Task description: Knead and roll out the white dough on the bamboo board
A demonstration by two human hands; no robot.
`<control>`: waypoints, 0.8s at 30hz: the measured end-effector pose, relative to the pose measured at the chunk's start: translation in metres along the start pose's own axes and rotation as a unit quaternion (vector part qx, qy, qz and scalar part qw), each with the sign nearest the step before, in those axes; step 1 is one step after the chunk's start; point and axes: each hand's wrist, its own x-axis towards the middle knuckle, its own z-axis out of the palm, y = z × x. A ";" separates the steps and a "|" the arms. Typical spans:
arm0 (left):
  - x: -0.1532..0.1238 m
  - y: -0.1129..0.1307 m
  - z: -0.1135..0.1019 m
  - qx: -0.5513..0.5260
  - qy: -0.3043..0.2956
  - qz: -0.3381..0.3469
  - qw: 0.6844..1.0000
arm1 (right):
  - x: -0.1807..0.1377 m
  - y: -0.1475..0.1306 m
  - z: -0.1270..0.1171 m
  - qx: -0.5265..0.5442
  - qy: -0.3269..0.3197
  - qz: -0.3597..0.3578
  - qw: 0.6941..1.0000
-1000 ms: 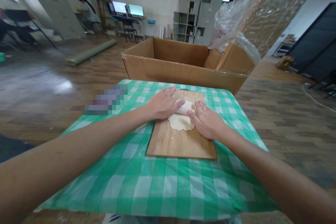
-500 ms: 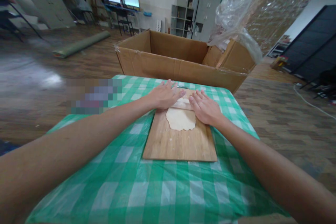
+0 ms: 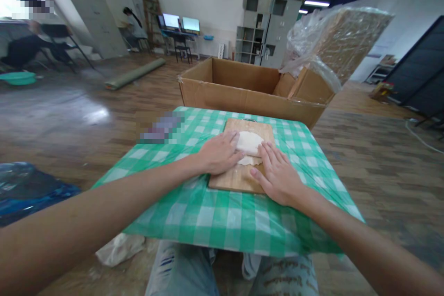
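A flat, pale sheet of dough point(image 3: 249, 139) lies on a wooden cutting board point(image 3: 231, 184). Across the dough runs a light rolling pin point(image 3: 249, 153), hard to tell apart from it in colour; dough shows both beyond and nearer than it. My left hand point(image 3: 222, 151) rests flat over the pin's left end, fingers stretched out. At the other end, my right hand point(image 3: 277, 171) lies with its fingers extended and the thumb spread towards me. Both palms hide the pin's ends.
A green-and-white checked cloth point(image 3: 194, 212) covers the table. Behind it stands a large open cardboard box point(image 3: 243, 95) with a plastic-wrapped piece point(image 3: 354, 41). A blurred-out item point(image 3: 161, 127) is at the table's left edge. Two people sit farther back at left.
Both hands and the rolling pin have come back towards me over the dough, uncovering its far part. The camera has tilted, so my legs now show below the table.
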 end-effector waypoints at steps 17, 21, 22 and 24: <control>-0.064 0.030 -0.011 0.024 -0.020 0.027 0.999 | -0.043 -0.023 -0.015 -0.006 0.038 -0.055 0.998; -0.074 0.037 -0.013 0.021 -0.017 0.027 0.999 | -0.047 -0.025 -0.017 -0.006 0.031 -0.057 0.998; -0.077 0.039 -0.013 0.020 -0.016 0.025 0.999 | -0.048 -0.026 -0.017 -0.006 0.031 -0.057 0.998; -0.083 0.042 -0.013 0.017 -0.014 0.023 1.000 | -0.053 -0.029 -0.015 -0.004 0.033 -0.060 0.998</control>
